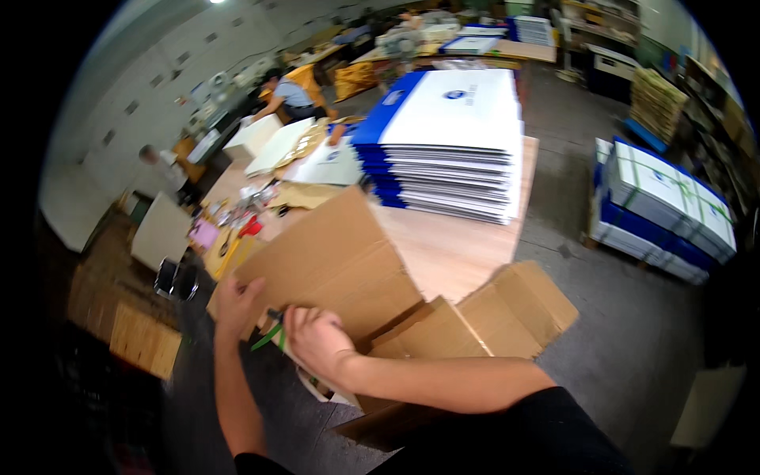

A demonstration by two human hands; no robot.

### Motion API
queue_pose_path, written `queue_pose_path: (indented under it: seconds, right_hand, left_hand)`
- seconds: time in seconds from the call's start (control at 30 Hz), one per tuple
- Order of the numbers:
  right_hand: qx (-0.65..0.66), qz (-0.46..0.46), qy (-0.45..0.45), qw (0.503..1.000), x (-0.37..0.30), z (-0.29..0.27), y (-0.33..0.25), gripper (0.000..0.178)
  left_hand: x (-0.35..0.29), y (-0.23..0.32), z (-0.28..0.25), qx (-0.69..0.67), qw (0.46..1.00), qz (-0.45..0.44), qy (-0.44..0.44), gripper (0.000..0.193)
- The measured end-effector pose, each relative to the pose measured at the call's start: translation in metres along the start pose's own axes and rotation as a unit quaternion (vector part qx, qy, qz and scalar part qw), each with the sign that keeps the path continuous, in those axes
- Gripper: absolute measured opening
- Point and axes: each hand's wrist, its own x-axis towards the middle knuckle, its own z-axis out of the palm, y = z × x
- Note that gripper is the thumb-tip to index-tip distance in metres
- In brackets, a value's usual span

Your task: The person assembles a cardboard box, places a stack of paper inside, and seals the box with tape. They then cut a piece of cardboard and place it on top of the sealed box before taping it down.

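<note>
A large brown cardboard box point(332, 257) with its flaps spread leans at the near edge of the table, tilted toward me. My left hand point(235, 305) grips the box's left edge, thumb on the near face. Close beside it, my right hand point(319, 340) is closed around a small dark-ended object point(275, 315), whose kind I cannot make out. A green strip point(267, 336) hangs just below that object; whether it is attached is unclear. My right forearm crosses in front of the box and hides its lower part.
Tall stacks of white-and-blue printed boards point(451, 111) stand on the wooden table point(467, 253). Loose small items point(237, 218) lie at its left. Green-strapped bundles point(673, 194) sit on the floor at right. A co-worker point(293, 95) bends over at the far left.
</note>
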Motion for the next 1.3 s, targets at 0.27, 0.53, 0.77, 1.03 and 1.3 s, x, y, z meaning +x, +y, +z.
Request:
queue_pose_path:
  seconds: [0.27,0.53,0.77,1.03,1.3]
  right_hand:
    - [-0.047,-0.066,0.041,0.996,-0.007,0.022,0.014,0.043]
    - [-0.072,-0.151,0.062,0.984,-0.002,0.031,0.034,0.033]
    - [-0.073,-0.108,0.029,0.991,0.001,0.026,0.032,0.032]
    - [-0.1,-0.155,0.085,0.979,-0.009,0.029,0.062,0.033]
    - [-0.07,-0.137,0.066,0.986,-0.022,0.027,0.078,0.035]
  left_hand:
    - [0.002,-0.026,0.014,0.005,0.998,0.05,0.039,0.027]
    - [0.003,-0.045,0.022,-0.054,0.995,0.059,0.058,0.033]
    - [0.005,-0.031,0.021,0.023,0.996,0.048,0.066,0.035]
    - [-0.005,-0.019,0.012,0.059,0.996,0.048,0.044,0.038]
    - [-0.009,-0.015,0.015,0.073,0.992,0.083,0.064,0.035]
